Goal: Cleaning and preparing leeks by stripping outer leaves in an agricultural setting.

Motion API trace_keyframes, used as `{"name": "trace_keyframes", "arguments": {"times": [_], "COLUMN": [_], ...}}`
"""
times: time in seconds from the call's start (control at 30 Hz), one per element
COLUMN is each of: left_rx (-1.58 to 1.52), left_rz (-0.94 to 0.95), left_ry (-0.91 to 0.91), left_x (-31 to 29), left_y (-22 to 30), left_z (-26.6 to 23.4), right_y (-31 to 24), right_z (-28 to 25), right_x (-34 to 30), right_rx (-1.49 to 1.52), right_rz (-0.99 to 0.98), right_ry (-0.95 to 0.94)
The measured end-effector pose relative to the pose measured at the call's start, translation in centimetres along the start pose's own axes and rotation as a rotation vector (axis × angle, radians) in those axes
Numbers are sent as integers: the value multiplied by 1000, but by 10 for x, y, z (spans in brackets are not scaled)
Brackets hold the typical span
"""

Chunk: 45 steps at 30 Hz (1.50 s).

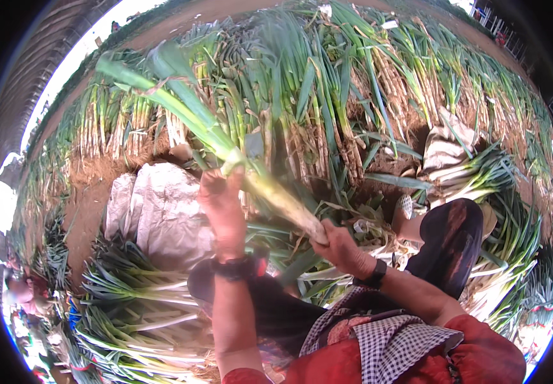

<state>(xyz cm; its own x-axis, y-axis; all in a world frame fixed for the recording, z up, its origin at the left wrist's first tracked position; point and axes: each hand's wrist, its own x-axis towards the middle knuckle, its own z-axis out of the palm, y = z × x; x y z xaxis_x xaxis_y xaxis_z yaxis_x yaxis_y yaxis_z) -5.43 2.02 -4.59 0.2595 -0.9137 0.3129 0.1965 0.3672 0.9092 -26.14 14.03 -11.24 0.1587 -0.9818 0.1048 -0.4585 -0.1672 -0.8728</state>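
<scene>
A thick green onion slants across the middle, its leaves up to the far left and its pale root end low to the right. My right hand is closed round the root end. At the neck, where the white shaft turns to green leaves, my left hand grips with bent fingers. Some motion blur lies over the leaves and the shaft. Just below my left wrist, trimmed green onions lie in a pile, white ends toward me.
Rows of upright green onions stand beyond my hands. Pale sacking lies to the left, and more sacking sits by a bundle at the right. My bent knee rises right of my right hand. Loose leaves litter the ground between.
</scene>
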Motion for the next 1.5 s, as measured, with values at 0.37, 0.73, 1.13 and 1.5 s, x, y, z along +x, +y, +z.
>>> {"name": "trace_keyframes", "arguments": {"times": [0.37,0.73,1.13,1.5], "left_rx": [-27,439,790,939], "left_rz": [-295,146,47,315], "left_ry": [408,54,-292,22], "left_x": [-3,-22,-21,-25], "left_y": [-38,-58,-38,-57], "left_z": [4,22,47,47], "right_y": [11,36,50,36], "right_z": [2,14,-1,-6], "right_x": [6,10,3,1], "right_rx": [-131,125,-128,-177], "right_rz": [-8,59,119,48], "right_ry": [243,53,66,57]}}
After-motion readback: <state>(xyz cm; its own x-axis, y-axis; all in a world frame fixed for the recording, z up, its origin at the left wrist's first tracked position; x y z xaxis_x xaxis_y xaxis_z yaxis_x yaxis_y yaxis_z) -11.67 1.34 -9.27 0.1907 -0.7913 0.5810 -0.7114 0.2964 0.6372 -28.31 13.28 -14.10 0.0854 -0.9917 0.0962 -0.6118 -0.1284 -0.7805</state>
